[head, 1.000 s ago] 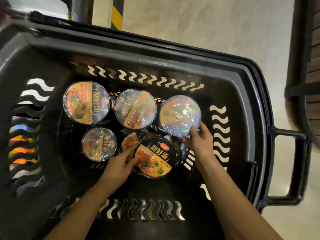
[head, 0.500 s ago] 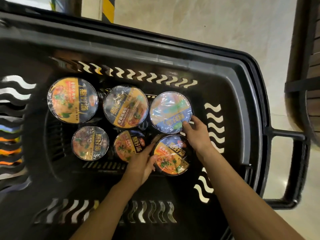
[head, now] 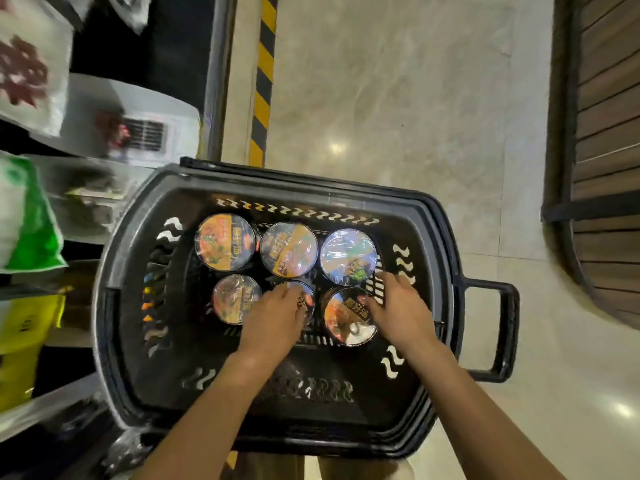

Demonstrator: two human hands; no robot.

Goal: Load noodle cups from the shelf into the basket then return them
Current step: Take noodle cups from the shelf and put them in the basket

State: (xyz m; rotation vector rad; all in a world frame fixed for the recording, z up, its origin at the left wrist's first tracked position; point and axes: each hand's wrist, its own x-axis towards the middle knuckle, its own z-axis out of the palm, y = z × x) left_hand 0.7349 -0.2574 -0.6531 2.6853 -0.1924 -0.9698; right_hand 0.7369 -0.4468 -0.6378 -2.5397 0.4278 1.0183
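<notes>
Cups now stand in two rows of three inside the black basket, six in all. A moment ago the near right cup was still tilted and lay partly over its neighbour; now it stands flat in its own place, just beside the blue-lidded cup behind it. The camera has also risen, so the shelf with blurred packets shows at the left, near the basket.

The left hand has moved onto the near middle cup and covers most of its lid; the fingers lie spread over the top, and I cannot tell if they grip the rim. The right hand has left the blue-lidded cup and now rests with its fingers on the lid of the near right cup, bent a little, seemingly not closed around it.

I judge that the loading is finished or almost finished. The hands are likely settling the last cups, or starting to take the first ones for the return to the shelf.
</notes>
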